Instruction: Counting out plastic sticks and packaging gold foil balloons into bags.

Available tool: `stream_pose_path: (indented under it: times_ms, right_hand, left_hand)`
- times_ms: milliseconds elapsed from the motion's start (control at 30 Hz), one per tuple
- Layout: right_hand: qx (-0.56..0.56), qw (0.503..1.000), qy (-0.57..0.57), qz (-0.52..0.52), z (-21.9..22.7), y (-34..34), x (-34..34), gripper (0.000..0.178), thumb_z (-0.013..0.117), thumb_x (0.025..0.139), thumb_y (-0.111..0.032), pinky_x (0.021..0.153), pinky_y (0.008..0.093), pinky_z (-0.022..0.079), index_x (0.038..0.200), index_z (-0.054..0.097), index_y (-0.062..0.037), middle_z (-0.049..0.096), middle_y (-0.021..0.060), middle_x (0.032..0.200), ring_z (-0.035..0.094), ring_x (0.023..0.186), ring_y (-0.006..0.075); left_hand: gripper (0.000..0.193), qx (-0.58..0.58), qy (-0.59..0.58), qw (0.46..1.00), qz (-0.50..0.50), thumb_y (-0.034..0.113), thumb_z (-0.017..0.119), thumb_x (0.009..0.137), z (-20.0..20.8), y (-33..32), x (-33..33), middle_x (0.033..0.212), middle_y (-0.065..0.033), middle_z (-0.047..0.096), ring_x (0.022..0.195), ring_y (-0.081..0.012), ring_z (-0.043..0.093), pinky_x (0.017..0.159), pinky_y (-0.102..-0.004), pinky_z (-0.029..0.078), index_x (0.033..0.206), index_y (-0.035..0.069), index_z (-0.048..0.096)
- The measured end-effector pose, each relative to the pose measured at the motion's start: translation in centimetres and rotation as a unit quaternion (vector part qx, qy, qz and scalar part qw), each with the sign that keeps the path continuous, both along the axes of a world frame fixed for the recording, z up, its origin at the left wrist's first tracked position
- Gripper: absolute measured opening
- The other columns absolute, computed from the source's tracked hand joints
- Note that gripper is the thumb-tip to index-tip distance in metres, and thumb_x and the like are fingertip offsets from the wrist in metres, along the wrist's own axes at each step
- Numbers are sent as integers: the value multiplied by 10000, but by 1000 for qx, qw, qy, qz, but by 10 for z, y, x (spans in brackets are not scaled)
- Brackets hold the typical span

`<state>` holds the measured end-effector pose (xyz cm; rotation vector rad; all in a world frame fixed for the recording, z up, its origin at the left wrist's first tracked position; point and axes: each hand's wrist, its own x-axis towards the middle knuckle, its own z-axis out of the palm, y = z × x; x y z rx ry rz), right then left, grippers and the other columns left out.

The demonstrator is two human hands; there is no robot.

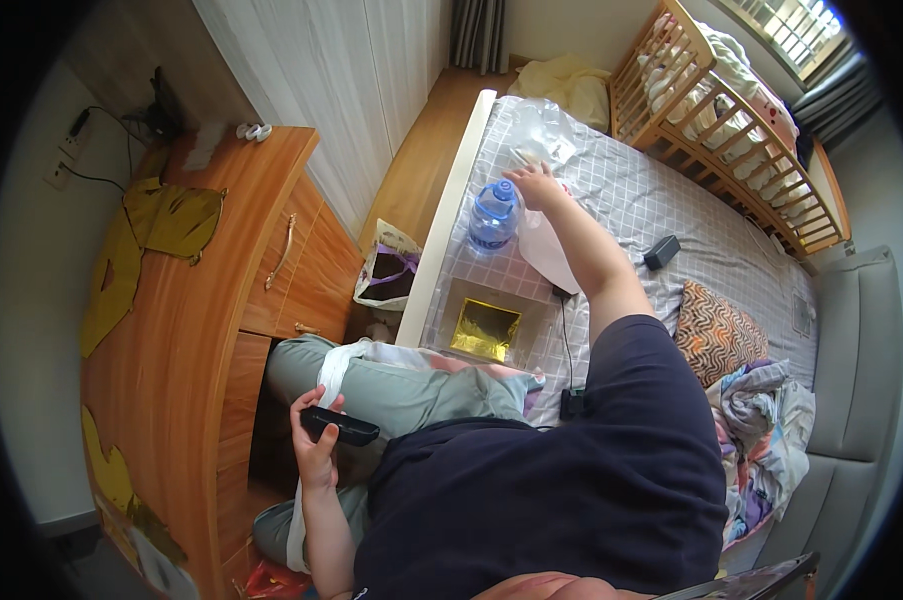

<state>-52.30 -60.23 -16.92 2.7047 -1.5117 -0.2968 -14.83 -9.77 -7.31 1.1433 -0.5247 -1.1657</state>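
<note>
My left hand (316, 447) is closed around a black oblong handheld device (343, 426), held above my lap. Its exact kind does not show. My right hand (537, 187) is stretched out over the bed, its fingers spread and partly hidden by the hand itself. Just beside those fingers stands a large clear water bottle (492, 217) with a blue cap and handle. Past the hand lies a crumpled clear plastic bag (544, 130). A white sheet-like piece (546, 248) lies under my right forearm. Nearer to me, a gold foil square (485, 330) rests in a flat clear package.
The bed has a checked grey sheet (621, 215). On it lie a black box (661, 252), a cable with a black adapter (572, 403), a patterned pillow (721, 333) and bunched cloth (763, 430). A wooden crib (731, 130) stands beyond. Left are a wooden cabinet (186, 350) and a bag (389, 265).
</note>
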Motion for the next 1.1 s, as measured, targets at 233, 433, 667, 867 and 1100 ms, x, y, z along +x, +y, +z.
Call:
stream_pose_path:
  times_ms: [233,433,667,867,1100]
  right_hand:
    - [-29,993,-28,-114,46,-8,-97,217,593,760,-28,958,469,401,898,712,-145,723,92,996,655,1037,315]
    - [-159,975,-125,-95,135,25,-185,265,707,717,41,892,414,527,971,697,-34,682,115,1058,639,1054,335]
    - [-309,919,-179,-169,136,41,-224,265,699,754,-28,894,411,532,1017,688,-63,670,101,1107,650,1029,320]
    - [-183,930,-141,-285,87,52,-240,265,673,827,-115,930,410,522,1090,705,-103,658,99,1174,642,1091,322]
    - [-111,929,20,-353,82,29,-164,505,631,804,-117,1044,482,439,1305,577,-150,554,100,1385,521,1274,360]
  left_hand:
    - [740,30,8,999,-13,236,875,780,-1,8,7,1430,-117,442,1283,-302,541,1039,-373,451,1349,95,424]
    - [407,-43,137,990,-5,273,673,963,14,-14,4,1485,-134,393,1347,-357,470,1037,-418,457,1256,164,413]
    - [555,-175,105,975,-86,293,754,895,70,-60,-24,1513,-145,377,1367,-337,458,1070,-503,460,1312,172,409]
    - [853,-372,-37,920,-114,204,906,736,135,-55,-33,1479,-166,397,1391,-315,426,1150,-443,403,1383,159,352]
    - [1007,-455,24,888,-69,100,928,666,192,-74,-64,1660,-77,163,1495,-394,221,1237,-529,196,1467,249,335]
